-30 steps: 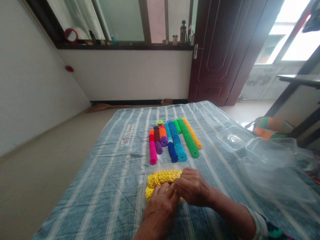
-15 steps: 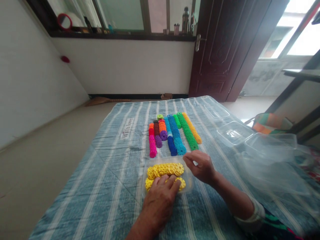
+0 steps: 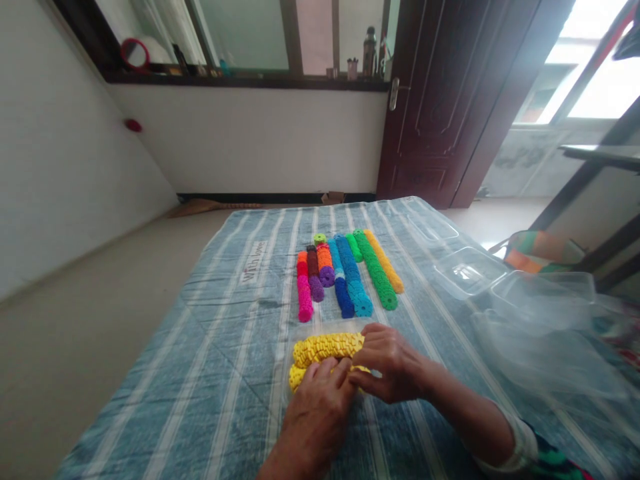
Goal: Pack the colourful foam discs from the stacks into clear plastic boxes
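Inside the clear container (image 3: 324,326), two rows of yellow discs (image 3: 326,348) run left to right, left hand (image 3: 320,410) curved over the near row, right hand (image 3: 393,365) nearer their ends by the container's right edge; whether either grip closes on discs I cannot tell.

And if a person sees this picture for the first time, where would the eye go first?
Probably to the bright rows of discs, lying mid-view on the striped cloth. Next, to the yellow rows in the clear box nearer the person, with the left hand and right hand at them. Then perhaps the dark red door, beyond the cloth.
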The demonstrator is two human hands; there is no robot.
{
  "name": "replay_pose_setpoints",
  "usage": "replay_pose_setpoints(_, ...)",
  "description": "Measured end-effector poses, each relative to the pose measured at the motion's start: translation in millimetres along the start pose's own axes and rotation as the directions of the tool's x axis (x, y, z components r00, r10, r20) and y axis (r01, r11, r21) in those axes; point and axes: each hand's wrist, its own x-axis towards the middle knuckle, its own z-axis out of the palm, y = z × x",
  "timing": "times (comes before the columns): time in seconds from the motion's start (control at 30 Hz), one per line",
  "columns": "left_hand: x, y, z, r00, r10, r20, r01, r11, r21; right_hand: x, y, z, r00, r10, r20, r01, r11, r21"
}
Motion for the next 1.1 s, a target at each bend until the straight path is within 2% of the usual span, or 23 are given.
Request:
replay_pose_setpoints(0.27,-3.5,-7.1,11.9,0.992,0.042,-0.118,-0.041,0.999,0.018,-1.8,-3.8,8.3,0.993,0.029,0.114,-0.025,0.999,-0.031)
replay_pose_setpoints(0.47,-4.6,-10.3,18.8,0.989,0.064,-0.133,-0.058,0.997,0.047,-0.2,-9.8,11.4,0.982,0.073,0.176,-0.059,0.995,-0.082)
replay_pose_setpoints(0.73,-6.0,-12.2,22.8,0.993,0.037,-0.108,-0.029,0.996,0.079,-0.1,-10.2,12.9,0.98,0.091,0.175,-0.079,0.994,-0.074)
replay_pose_setpoints(1.1,-8.2,-8.7,22.8,0.987,0.021,-0.16,-0.018,1.0,0.022,-2.4,-12.9,12.6,0.97,0.143,0.199,-0.137,0.99,-0.041)
